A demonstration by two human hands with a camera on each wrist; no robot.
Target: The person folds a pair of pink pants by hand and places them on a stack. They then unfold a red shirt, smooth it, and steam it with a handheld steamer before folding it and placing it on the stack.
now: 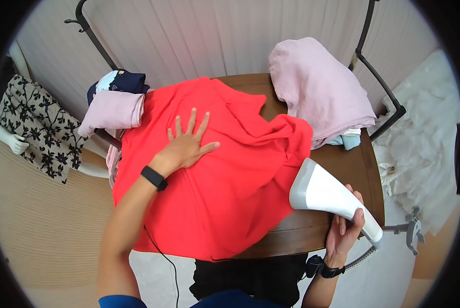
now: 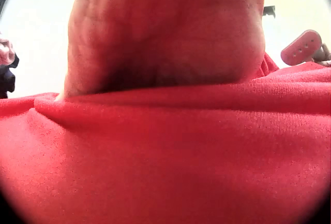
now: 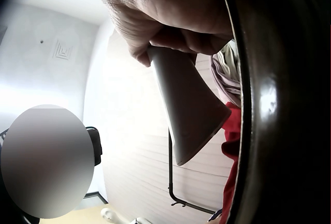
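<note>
A red garment (image 1: pixel 224 174) lies spread over a brown wooden table, its near edge hanging over the front. My left hand (image 1: pixel 186 148) rests on it with fingers spread; in the left wrist view the heel of the palm (image 2: pixel 170 37) presses the red cloth (image 2: pixel 170 156), which creases beside it. My right hand (image 1: pixel 349 226) grips the handle of a white handheld garment steamer (image 1: pixel 327 192). The steamer's wide grey-edged head is right at the garment's right edge. In the right wrist view, fingers curl round the steamer (image 3: pixel 183 99), close to the table edge.
Folded pink cloth (image 1: pixel 320 87) is piled at the back right of the table (image 1: pixel 338 159). Folded clothes (image 1: pixel 114 110) sit at the back left. Black rack posts (image 1: pixel 379 77) rise behind, a hose (image 1: pixel 361 258) hangs from the steamer, and a metal bracket (image 1: pixel 414 231) stands at right.
</note>
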